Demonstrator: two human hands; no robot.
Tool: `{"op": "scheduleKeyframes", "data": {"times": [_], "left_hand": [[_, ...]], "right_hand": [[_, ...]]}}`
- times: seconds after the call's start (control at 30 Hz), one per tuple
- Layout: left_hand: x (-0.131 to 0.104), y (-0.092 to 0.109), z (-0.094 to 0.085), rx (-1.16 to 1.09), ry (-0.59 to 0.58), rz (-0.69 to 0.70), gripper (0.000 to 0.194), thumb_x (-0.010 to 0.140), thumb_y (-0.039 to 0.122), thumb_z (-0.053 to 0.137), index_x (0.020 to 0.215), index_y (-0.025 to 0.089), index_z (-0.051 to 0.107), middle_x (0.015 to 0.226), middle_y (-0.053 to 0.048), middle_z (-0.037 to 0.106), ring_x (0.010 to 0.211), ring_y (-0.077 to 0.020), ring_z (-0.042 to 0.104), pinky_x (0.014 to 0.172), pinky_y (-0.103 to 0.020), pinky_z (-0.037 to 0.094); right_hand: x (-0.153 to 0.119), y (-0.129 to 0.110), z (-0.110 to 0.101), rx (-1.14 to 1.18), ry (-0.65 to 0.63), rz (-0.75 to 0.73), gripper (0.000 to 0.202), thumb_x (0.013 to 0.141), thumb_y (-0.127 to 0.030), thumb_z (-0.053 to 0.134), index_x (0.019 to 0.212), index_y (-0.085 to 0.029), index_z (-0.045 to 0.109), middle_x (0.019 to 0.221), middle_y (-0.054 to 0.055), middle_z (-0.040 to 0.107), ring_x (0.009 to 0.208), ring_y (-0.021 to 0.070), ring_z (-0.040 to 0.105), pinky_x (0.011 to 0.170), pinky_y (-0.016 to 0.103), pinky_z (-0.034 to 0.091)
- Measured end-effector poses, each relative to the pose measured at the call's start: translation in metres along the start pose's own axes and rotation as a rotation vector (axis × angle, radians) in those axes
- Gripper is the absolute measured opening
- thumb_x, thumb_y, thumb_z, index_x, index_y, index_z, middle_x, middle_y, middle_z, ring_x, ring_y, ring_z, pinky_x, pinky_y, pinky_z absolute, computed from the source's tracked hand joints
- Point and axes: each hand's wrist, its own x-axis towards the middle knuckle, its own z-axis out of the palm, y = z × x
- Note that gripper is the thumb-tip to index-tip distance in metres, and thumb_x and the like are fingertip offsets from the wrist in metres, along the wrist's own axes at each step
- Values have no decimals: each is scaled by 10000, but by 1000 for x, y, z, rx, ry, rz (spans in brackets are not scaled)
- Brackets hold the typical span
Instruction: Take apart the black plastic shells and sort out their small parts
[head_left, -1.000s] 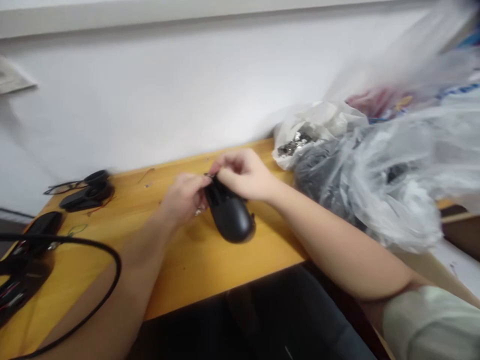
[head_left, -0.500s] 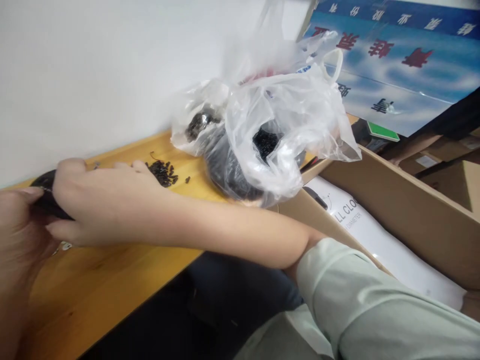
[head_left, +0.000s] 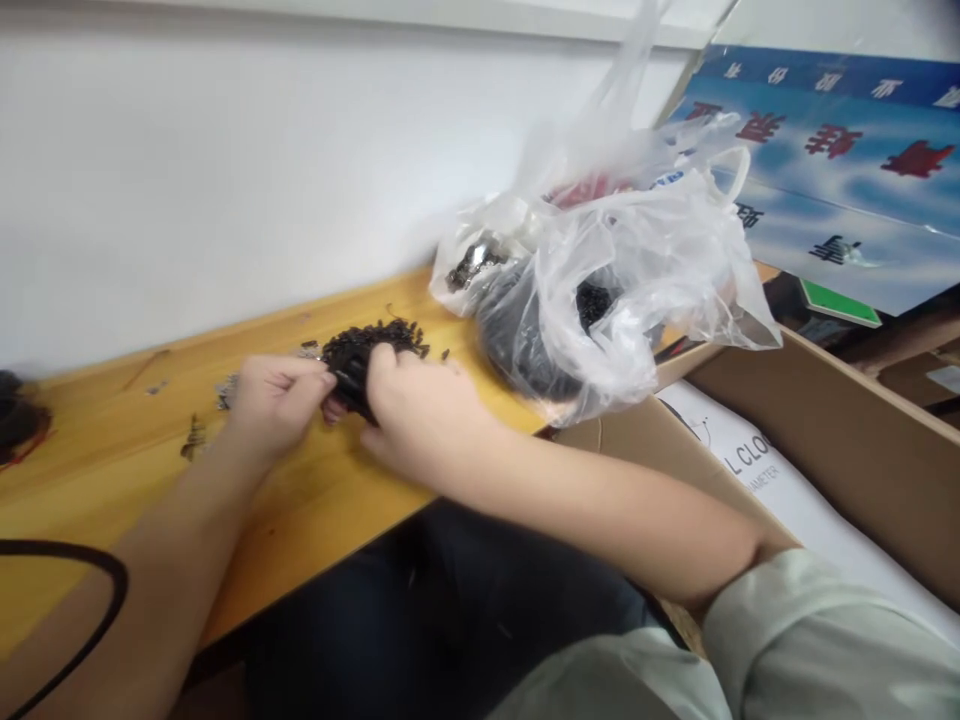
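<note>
Between my hands is a black, smooth, rounded object [head_left: 351, 374], whose exact kind I cannot make out. My left hand [head_left: 279, 400] pinches its left side with thumb and fingers. The fingers of my right hand [head_left: 424, 408] wrap round its right side and hide part of it. Just behind the object lies a pile of small dark pieces [head_left: 401, 332], perhaps screws, on the yellow wooden bench [head_left: 315, 520]. Small silvery parts [head_left: 226, 390] lie close to my left hand, partly covered by it.
A clear plastic bag [head_left: 540, 340] with dark contents stands right of the pile. An open cardboard box [head_left: 840, 450] holds a white printed package [head_left: 780, 500]. A black cable [head_left: 112, 590] loops across the lower left. A dark object [head_left: 19, 415] sits at the far left.
The view has swung left, so both hands and more of the bench show. My hands, still on the black object, now appear in front of the pile of dark pieces.
</note>
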Motion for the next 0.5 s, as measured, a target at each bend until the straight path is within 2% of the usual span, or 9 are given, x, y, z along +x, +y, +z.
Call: {"op": "scheduleKeyframes", "data": {"times": [0.1,0.2,0.33,0.43,0.5], "left_hand": [[-4,7,0,-92,-59,32,316,770,283,592,480,188,671,493,-39,649,470,-159,601,498,-257,481],[-5,6,-5,-98,-154,97,295,775,297,612,506,199,686,512,-38,650,495,-162,588,513,-263,453],[-5,-4,-7,-212,-293,149,307,813,373,605,583,199,711,602,-62,691,596,-199,632,589,-288,486],[-5,-4,-3,-437,-385,92,366,846,474,614,672,184,753,628,-85,705,569,-206,647,568,-290,521],[-7,2,-1,-532,-486,23,388,864,518,653,748,169,777,640,-93,718,538,-206,658,538,-289,543]], "right_hand": [[-11,-1,-4,28,-84,30,465,911,-313,691,1274,-61,546,1122,179,727,969,334,760,846,470,634],[-24,0,-11,34,-94,35,453,924,-314,657,1295,-76,551,1149,172,725,944,345,752,831,485,618],[-35,10,-21,-18,-72,-122,513,917,-260,679,1382,-79,557,1183,152,733,1079,347,714,1007,502,534],[-32,22,-26,-52,-34,-234,580,901,-206,688,1452,-93,548,1214,147,729,1151,338,673,1072,496,468],[-28,29,-27,-96,-29,-300,552,926,-149,633,1471,-99,562,1233,150,723,1173,335,657,1115,516,426]]}}
